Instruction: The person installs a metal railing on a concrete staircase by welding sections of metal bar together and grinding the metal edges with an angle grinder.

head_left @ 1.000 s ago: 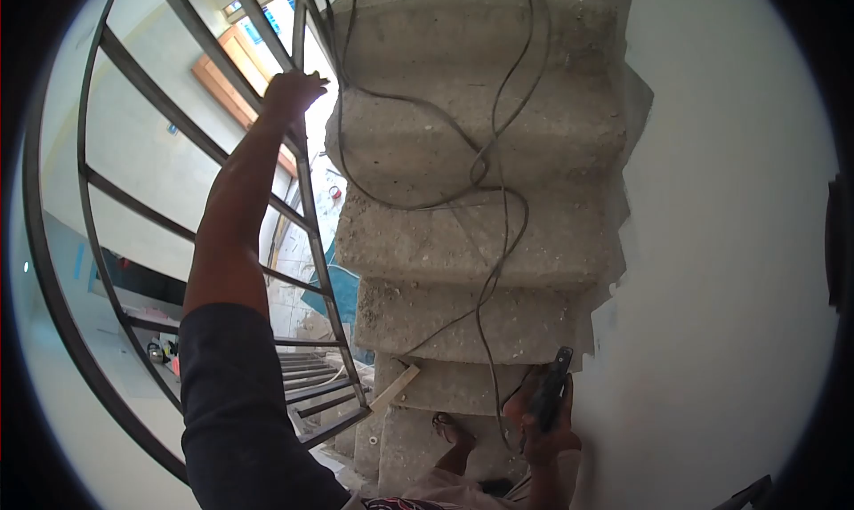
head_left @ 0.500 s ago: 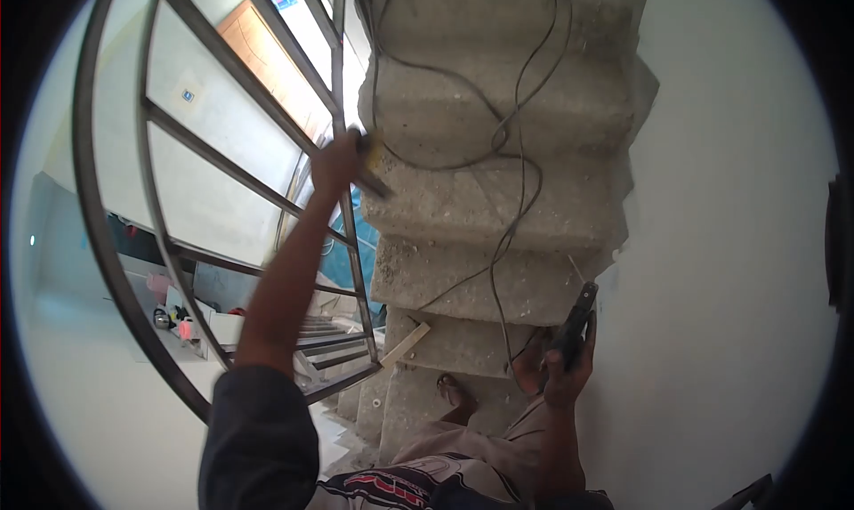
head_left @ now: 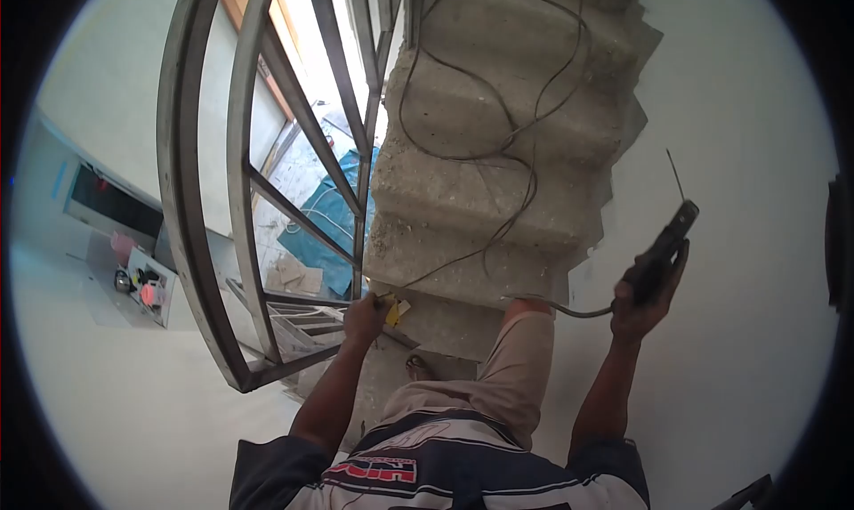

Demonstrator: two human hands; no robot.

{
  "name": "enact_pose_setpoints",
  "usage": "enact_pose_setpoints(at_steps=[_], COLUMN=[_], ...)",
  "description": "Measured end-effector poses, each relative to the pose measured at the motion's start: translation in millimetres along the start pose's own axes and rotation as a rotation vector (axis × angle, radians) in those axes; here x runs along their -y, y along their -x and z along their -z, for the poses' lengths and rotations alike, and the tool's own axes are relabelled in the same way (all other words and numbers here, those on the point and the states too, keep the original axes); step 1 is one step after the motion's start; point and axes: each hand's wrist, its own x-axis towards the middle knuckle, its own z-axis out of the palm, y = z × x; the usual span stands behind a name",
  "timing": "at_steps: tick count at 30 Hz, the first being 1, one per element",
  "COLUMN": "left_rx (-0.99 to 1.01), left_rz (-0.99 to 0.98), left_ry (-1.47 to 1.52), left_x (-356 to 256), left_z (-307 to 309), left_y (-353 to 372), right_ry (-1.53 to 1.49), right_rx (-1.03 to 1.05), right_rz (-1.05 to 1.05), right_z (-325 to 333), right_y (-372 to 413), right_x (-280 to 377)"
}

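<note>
My right hand [head_left: 642, 301] is wrapped around a black welding electrode holder [head_left: 663, 247], raised against the white wall. A thin electrode rod [head_left: 674, 174] sticks up from its jaw, and a cable [head_left: 583, 313] trails from its lower end. My left hand [head_left: 363, 319] is closed on a small yellow-and-dark tool [head_left: 392, 311], whose kind I cannot tell. It is beside the lower part of the metal railing [head_left: 258, 181], and a dark flat bar [head_left: 400, 337] shows just below the tool.
Rough concrete stairs [head_left: 480, 185] rise ahead, with a dark cable [head_left: 532, 167] looped over several steps. A white wall [head_left: 729, 368] borders them on the right. Beyond the railing, a blue sheet [head_left: 325, 230] lies on the floor below. My foot [head_left: 418, 366] is on a lower step.
My left hand has come down along the railing with the yellow-and-dark tool. My right hand has moved up and right with the electrode holder. My knee has come up into view.
</note>
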Motion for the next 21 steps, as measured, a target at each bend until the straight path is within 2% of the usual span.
enact_pose_setpoints(at_steps=[1,3,5,6,8,9,11,16,21], left_rx=[-0.019,0.038,0.006,-0.006,0.015,0.037,-0.015,-0.116,-0.191], left_rz=[0.020,0.089,0.054,0.079,0.108,0.141,0.152,0.298,0.361], left_ry=[0.001,-0.005,0.031,0.017,0.033,0.043,0.061,0.145,0.178], left_x=[2.1,11.0,26.0,25.3,30.5,35.8,42.9,40.4,41.7], left_z=[5.1,6.7,-1.1,-1.7,-10.3,-17.9,-36.7,-84.4,-158.6], left_y=[6.2,12.1,12.8,12.1,3.3,-2.8,-19.1,-59.6,-99.3], right_ry=[0.011,0.017,0.110,0.111,0.180,0.173,0.098,-0.036,0.127], right_rx=[0.018,0.205,0.288,0.292,0.369,0.365,0.387,0.464,0.529], right_rz=[0.099,0.163,0.401,0.400,0.629,0.639,0.803,0.828,0.920], right_z=[-12.1,-43.8,-81.5,-98.9,-138.6,-159.8,-204.5,-335.0,-438.3], right_y=[-14.5,-33.8,-53.0,-60.0,-77.7,-84.1,-95.1,-132.0,-169.8], right_x=[-3.4,-1.1,-19.4,-26.6,-41.3,-52.0,-76.8,-157.9,-194.9])
